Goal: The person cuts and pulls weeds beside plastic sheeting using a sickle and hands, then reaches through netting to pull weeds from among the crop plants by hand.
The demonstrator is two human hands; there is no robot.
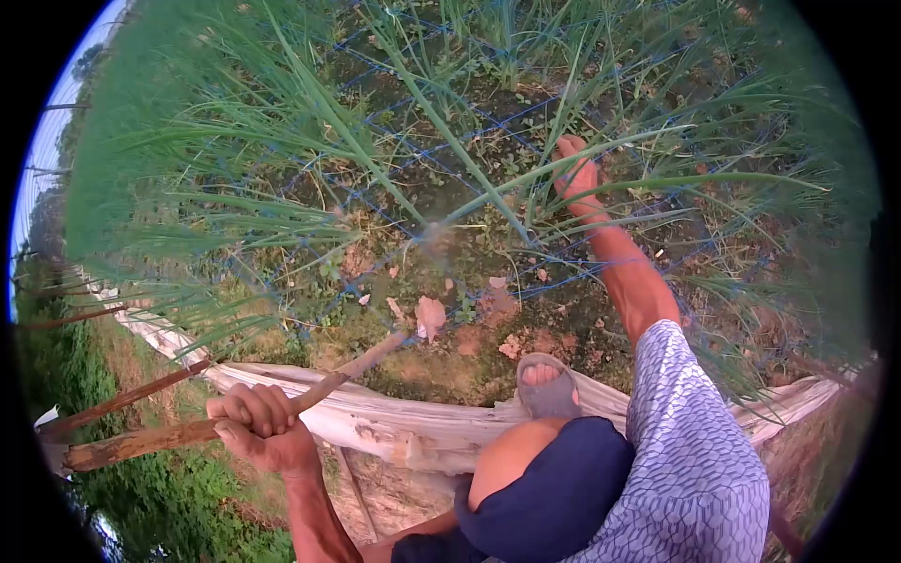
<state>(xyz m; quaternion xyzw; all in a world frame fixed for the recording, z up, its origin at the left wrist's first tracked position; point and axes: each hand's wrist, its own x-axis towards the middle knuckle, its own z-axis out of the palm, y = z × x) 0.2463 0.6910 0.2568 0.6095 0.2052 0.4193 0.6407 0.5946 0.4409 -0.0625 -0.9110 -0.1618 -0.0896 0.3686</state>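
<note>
My left hand (263, 427) is wrapped around a wooden stake (160, 439), a rough brown pole that runs from the left edge to the soil near the middle of the head view. My right hand (576, 176) reaches down among the long green onion-like leaves (554, 174), close to the soil. Its fingers look bent together near the base of a plant, but leaves partly cover them, so what they grip does not show. Blue netting strings (450, 145) cross between the plants around this hand.
A pale log (375, 422) edges the bed, with my sandalled foot (546, 383) beside it. Another stake (122, 398) leans at the left. Reddish clods (430, 317) lie on the mossy soil. My knee in dark cloth (563, 488) is bent below.
</note>
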